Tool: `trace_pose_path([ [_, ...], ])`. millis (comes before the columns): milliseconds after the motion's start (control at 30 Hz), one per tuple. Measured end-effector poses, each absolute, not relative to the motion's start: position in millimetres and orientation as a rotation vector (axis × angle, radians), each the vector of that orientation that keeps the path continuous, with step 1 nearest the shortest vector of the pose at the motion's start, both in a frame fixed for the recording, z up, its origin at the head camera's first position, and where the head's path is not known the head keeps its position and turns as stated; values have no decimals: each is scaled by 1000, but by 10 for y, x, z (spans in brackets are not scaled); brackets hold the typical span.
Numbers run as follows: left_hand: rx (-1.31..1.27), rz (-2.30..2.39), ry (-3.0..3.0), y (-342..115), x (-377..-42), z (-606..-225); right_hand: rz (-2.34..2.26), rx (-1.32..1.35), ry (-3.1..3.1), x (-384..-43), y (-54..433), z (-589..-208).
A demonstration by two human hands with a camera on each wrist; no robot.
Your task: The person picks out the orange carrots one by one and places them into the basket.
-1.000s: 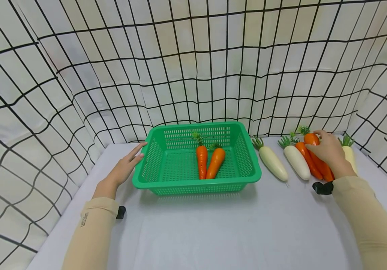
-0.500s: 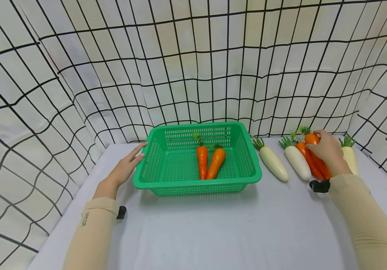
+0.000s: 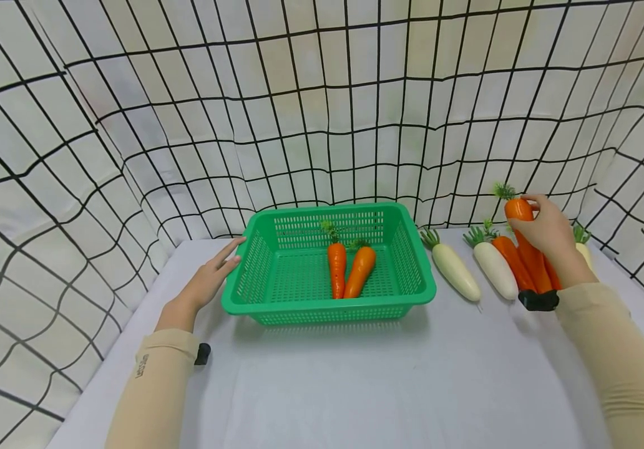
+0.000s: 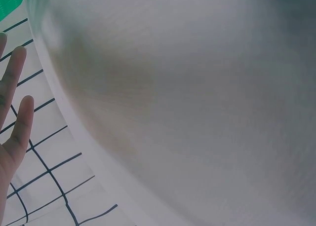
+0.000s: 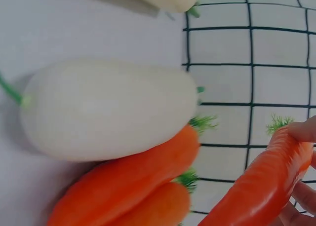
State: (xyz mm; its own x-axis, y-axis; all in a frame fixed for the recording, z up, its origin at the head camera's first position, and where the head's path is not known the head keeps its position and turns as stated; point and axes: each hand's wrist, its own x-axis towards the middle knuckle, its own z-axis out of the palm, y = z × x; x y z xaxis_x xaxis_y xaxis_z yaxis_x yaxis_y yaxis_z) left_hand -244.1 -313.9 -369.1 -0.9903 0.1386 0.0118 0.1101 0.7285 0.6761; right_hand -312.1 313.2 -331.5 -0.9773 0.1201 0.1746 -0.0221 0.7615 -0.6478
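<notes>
My right hand (image 3: 549, 231) grips an orange carrot (image 5: 259, 181) near its leafy top, its upper end raised above the other carrots (image 3: 512, 259) in the pile. Beside that pile lies a white radish (image 5: 108, 110) with green leaves. At the far left of the green basket (image 3: 327, 307), my left hand (image 3: 206, 280) has its fingers extended, fingertips at the rim. Two carrots (image 3: 359, 271) lie inside the basket, tops toward the back wall. The left wrist view shows only part of the left hand's fingers (image 4: 19, 122) and a basket corner.
Another white radish (image 3: 455, 271) lies just right of the basket. A paler radish (image 3: 585, 252) is partly hidden behind the right hand. A black wire grid (image 3: 350, 112) over white cloth rises at the back and sides of the white table (image 3: 322, 386).
My right hand has lifted a carrot's top end up from the pile, uncovering more carrots beneath. The left hand and basket have stayed in place.
</notes>
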Motion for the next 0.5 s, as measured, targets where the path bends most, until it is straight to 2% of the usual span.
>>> trace_pose_path([
  [500,215,1119,2889,-3131,-2432,-3688,1093,134,-2735,-3052,2754,-2848],
])
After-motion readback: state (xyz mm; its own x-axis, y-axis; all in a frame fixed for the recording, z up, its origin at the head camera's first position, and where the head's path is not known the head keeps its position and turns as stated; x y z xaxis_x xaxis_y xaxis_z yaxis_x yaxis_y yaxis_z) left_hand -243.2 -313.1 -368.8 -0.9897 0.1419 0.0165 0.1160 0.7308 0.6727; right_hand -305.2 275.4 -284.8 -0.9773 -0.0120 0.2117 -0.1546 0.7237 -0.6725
